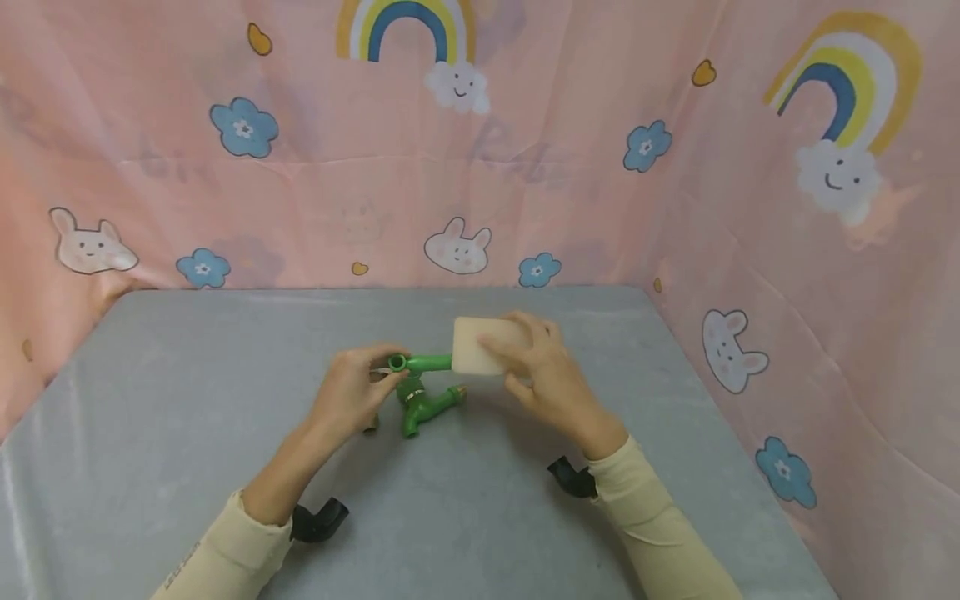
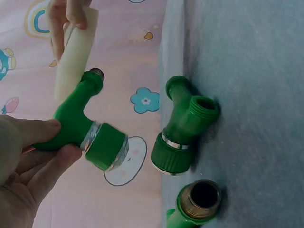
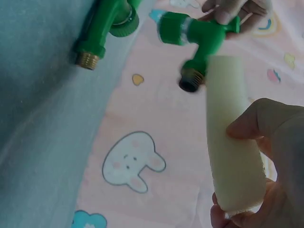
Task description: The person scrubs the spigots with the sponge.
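Observation:
My left hand [image 1: 347,390] pinches a green faucet [image 1: 429,363] between thumb and fingers, lifted off the table. Its threaded brass end shows in the left wrist view, beside a cream sponge [image 2: 76,57]. My right hand [image 1: 555,375] grips that sponge, thumb on one face and fingers on the other; its slab [image 3: 232,123] lies along the faucet's pipe, apparently touching it. Below the hands a second green faucet [image 1: 427,408] rests on the table. A third faucet [image 2: 176,219], partly cut off, stands near it with its threaded opening facing the left wrist camera.
The grey cloth-covered table [image 1: 465,517] reaches back to a pink patterned curtain [image 1: 315,200], which also runs down the right side. Black curved pieces [image 1: 321,521] stick out at both sleeve cuffs.

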`<state>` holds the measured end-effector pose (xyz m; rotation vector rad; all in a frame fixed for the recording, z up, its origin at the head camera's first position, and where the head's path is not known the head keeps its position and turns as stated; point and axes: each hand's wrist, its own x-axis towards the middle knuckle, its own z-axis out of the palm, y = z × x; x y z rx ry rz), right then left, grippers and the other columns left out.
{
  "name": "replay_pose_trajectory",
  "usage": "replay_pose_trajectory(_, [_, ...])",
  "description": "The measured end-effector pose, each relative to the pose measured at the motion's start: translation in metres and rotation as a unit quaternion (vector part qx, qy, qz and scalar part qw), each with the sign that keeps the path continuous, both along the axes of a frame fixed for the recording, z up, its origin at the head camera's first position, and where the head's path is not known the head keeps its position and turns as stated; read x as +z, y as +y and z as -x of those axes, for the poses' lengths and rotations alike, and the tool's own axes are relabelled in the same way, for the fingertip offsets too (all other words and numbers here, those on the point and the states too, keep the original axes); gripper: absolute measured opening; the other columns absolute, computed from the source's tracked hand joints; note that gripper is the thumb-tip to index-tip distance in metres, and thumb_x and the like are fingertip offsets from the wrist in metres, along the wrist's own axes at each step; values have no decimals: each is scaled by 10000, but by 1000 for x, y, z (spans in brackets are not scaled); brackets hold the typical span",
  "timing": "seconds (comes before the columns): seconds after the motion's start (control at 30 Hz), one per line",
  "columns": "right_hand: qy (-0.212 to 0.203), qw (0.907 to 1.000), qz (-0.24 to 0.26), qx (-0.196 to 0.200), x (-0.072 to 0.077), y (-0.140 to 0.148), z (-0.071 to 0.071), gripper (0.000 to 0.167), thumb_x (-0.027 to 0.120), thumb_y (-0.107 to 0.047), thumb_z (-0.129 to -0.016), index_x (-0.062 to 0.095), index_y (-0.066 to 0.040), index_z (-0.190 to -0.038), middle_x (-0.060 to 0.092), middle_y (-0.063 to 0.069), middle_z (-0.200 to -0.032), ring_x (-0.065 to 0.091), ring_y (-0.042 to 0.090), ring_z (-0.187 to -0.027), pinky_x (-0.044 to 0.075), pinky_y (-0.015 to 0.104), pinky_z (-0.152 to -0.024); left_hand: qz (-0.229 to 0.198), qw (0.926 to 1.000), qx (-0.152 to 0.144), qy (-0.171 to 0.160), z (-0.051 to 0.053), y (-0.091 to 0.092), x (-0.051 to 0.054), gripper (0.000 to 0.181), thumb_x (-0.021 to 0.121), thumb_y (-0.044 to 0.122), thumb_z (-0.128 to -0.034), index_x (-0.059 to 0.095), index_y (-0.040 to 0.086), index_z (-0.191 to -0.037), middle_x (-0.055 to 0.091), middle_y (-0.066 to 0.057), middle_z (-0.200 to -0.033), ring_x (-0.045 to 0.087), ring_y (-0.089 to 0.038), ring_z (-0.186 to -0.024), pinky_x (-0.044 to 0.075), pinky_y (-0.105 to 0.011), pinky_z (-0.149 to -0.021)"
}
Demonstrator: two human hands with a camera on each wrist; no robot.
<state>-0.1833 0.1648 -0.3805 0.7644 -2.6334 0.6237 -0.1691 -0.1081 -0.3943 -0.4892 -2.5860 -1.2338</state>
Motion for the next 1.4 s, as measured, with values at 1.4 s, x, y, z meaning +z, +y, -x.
replay_pose_trajectory(1.4, [-735,9899,1048,607,-3,-3,-1,546,688,-98,-926,575,-217,-1447,412,209,-1483,462,410,-1277,512,514,-927,-140,9905,-28,1368,10,-11,-4,183,753,27,-879,688,7,-1050,775,-132,-902,771,-298,-842,640,-395,-731])
